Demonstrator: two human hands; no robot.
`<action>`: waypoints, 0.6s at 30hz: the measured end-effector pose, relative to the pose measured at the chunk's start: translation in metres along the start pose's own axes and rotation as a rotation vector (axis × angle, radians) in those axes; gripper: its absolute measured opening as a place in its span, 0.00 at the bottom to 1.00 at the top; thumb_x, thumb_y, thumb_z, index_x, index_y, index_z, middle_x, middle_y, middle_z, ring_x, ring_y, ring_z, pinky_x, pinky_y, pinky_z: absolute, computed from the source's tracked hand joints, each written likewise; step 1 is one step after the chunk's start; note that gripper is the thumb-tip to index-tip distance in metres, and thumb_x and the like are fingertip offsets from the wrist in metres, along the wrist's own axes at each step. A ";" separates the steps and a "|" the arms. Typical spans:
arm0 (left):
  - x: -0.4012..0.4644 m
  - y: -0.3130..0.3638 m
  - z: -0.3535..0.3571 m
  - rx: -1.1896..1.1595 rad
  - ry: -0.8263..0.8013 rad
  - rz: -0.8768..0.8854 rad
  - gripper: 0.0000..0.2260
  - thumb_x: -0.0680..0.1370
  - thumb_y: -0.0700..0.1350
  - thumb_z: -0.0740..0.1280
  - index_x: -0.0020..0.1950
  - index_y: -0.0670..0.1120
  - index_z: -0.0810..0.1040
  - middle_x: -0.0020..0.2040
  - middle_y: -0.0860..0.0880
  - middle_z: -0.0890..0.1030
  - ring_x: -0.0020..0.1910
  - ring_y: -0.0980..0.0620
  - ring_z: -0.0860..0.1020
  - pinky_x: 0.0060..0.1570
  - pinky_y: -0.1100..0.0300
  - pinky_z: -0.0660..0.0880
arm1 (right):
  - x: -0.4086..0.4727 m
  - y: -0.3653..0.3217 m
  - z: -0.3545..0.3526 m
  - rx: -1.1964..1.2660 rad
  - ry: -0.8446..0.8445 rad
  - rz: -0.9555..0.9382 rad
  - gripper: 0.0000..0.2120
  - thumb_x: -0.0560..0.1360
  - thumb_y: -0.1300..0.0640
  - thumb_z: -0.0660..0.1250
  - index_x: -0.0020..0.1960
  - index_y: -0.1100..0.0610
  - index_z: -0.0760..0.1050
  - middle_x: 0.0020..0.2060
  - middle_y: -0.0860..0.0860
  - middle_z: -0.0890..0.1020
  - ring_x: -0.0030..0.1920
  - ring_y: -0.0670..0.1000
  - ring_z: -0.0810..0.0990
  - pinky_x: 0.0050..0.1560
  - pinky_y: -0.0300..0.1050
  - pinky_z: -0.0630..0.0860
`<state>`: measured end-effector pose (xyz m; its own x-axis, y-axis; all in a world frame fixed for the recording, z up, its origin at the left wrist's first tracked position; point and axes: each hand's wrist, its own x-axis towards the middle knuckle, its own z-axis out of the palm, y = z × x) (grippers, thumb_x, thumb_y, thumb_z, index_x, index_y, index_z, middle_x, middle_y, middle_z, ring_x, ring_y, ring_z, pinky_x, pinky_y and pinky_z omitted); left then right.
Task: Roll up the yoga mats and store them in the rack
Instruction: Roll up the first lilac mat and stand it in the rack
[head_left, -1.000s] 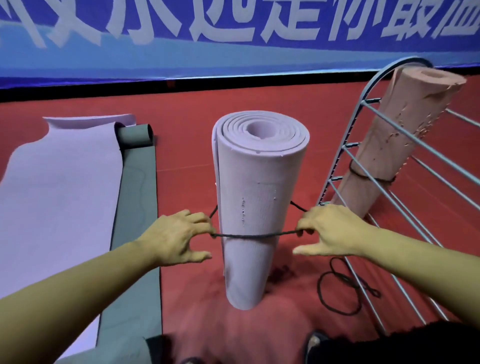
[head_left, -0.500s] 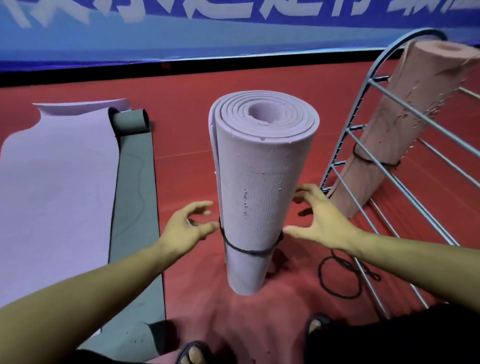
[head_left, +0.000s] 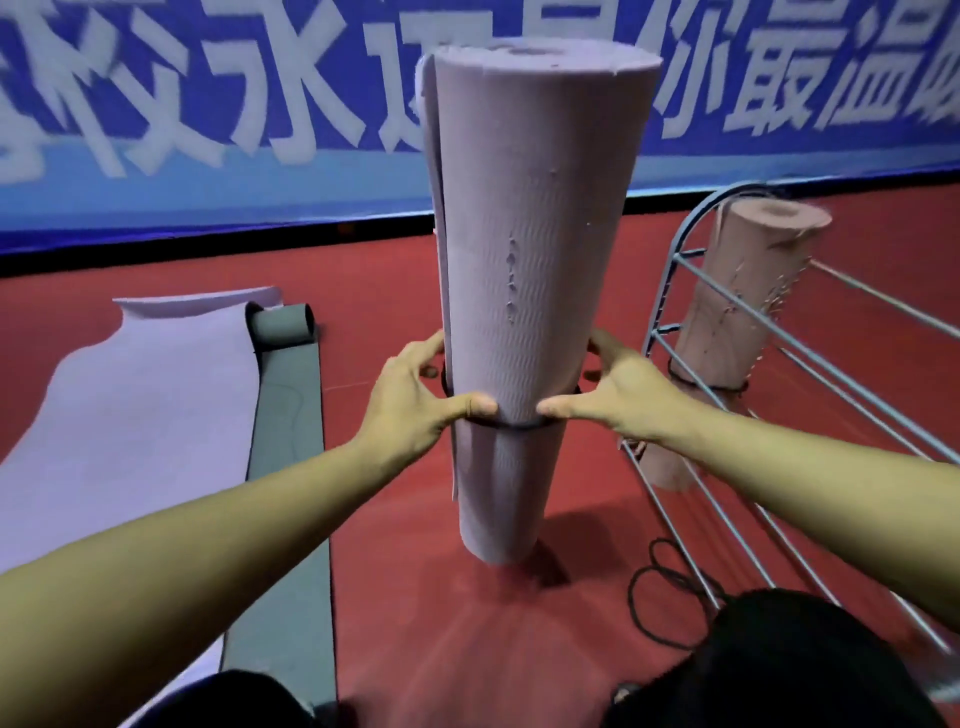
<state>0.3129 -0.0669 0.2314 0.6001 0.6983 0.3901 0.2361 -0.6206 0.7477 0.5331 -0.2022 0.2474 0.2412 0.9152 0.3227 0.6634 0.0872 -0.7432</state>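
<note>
Both hands, left hand (head_left: 415, 400) and right hand (head_left: 618, 395), wrap around the rolled purple mat (head_left: 519, 291) at its black strap (head_left: 519, 425), standing upright on the floor, probably to lift it into the rack (head_left: 727, 364) just beside.

Rack bars (head_left: 737, 332) just right of upright mat (head_left: 524, 291)

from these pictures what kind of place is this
Probably a gym or sports hall: red sports floor, a blue banner along the wall, and a metal rack holding a rolled pink mat.
</note>
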 end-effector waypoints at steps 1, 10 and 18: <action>0.011 0.027 -0.010 0.017 0.018 0.056 0.43 0.57 0.70 0.73 0.70 0.57 0.74 0.52 0.55 0.77 0.48 0.62 0.74 0.47 0.72 0.69 | 0.004 -0.019 -0.021 0.020 0.036 -0.020 0.43 0.57 0.42 0.81 0.69 0.47 0.70 0.61 0.40 0.79 0.60 0.41 0.77 0.62 0.38 0.72; 0.123 0.260 -0.053 -0.038 0.101 0.347 0.27 0.71 0.56 0.75 0.69 0.56 0.76 0.60 0.55 0.79 0.56 0.51 0.75 0.52 0.58 0.69 | 0.012 -0.184 -0.244 -0.167 0.301 -0.164 0.32 0.61 0.49 0.82 0.63 0.47 0.75 0.54 0.38 0.83 0.55 0.39 0.81 0.61 0.46 0.78; 0.169 0.360 0.028 -0.137 0.034 0.481 0.36 0.61 0.71 0.71 0.68 0.62 0.74 0.62 0.61 0.79 0.58 0.50 0.75 0.61 0.44 0.72 | -0.036 -0.191 -0.353 -0.317 0.459 -0.106 0.35 0.60 0.43 0.82 0.64 0.41 0.72 0.56 0.32 0.79 0.55 0.31 0.76 0.54 0.34 0.74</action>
<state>0.5205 -0.1822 0.5511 0.5903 0.3569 0.7240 -0.1653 -0.8245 0.5412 0.6478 -0.3908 0.5848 0.3977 0.6368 0.6606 0.8641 -0.0179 -0.5030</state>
